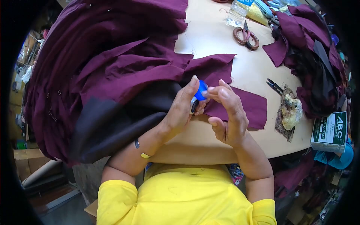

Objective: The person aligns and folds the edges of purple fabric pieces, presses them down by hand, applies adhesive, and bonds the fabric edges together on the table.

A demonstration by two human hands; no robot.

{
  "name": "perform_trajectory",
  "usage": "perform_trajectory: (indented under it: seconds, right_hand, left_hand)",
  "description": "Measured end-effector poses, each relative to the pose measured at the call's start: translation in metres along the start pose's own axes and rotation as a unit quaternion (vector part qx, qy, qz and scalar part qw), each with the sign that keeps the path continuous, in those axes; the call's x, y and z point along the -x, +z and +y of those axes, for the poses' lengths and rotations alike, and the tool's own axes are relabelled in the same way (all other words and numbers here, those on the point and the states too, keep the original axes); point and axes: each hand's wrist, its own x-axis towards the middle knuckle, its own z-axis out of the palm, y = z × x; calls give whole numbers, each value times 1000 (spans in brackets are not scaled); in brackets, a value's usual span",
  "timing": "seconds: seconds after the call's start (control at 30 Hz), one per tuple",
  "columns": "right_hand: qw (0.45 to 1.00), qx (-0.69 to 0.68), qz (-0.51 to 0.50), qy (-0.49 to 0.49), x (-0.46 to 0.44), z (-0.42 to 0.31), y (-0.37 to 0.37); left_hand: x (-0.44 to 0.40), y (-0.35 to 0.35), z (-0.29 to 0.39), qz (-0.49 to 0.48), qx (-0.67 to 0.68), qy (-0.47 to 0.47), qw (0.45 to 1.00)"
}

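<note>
My left hand [180,100] is closed around a small object with a bright blue, rounded top [201,90] and a pale and dark part below it; its exact kind I cannot make out. Facing it from the right is my right hand [231,114], fingers apart and slightly bent, holding nothing. Its fingertips reach close to the blue part, and whether they touch it I cannot tell. Beneath and behind both hands lies maroon cloth [247,107] on the table. A black piece of cloth [123,120] lies under my left forearm.
A large heap of maroon cloth [86,48] covers the left side. Scissors [246,38] and a clear bottle [237,15] are at the back. To the right are black snips [275,86], a yellowish lump [291,112], an ABC box [330,131] and more cloth [300,37].
</note>
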Motion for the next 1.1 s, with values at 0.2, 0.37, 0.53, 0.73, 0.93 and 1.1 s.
perform_trajectory:
  seconds: [0.2, 0.37, 0.53, 0.73, 0.93, 1.1]
  right_hand:
    - [999, 24, -22, -18, -3, -3, -4]
    - [981, -114, 32, 151, -18, -24, -16]
    - [761, -585, 76, 270, -68, -89, -38]
    - [658, -706, 91, 246, -78, -106, -37]
    - [628, -735, 99, 238, -78, -109, -38]
    - [607, -756, 109, 221, -77, -107, -43]
  left_hand:
    - [1, 5, 1, 13, -1, 17, 1000]
    - [1, 2, -3, -10, 24, 8, 1000]
    - [-3, -2, -11, -15, 26, -13, 999]
    - [-1, 1, -7, -25, -36, 27, 999]
    - [1, 4, -4, -41, -75, 26, 996]
    - [0, 2, -4, -43, -114, 21, 992]
